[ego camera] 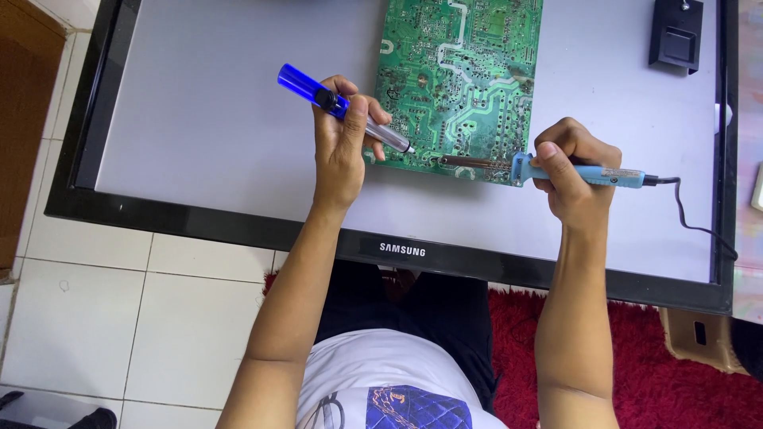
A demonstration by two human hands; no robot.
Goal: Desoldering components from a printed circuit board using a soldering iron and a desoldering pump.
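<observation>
The left hand (340,139) is closed around a desoldering pump (343,108), fingers wrapped over its middle and thumb along the near side. The pump's long axis runs diagonally: its blue plunger end sticks out up and away to the left of the hand, and its silver barrel slopes down to the right, with the pale nozzle tip at the lower left edge of the green circuit board (459,83).

The right hand (574,168) is closed in a pen-like grip on a light blue soldering iron (556,171). The iron lies almost level, its dark metal shaft pointing left from the hand and lying over the near edge of the board, toward the pump's nozzle. Its black cord (699,226) leaves the handle on the far right of the hand and curls down.

The board lies flat, between and just beyond both hands, copper-trace side up, on the pale screen of a black-framed flat monitor (238,111) lying face up. A small black block (676,36) sits well beyond the right hand.
</observation>
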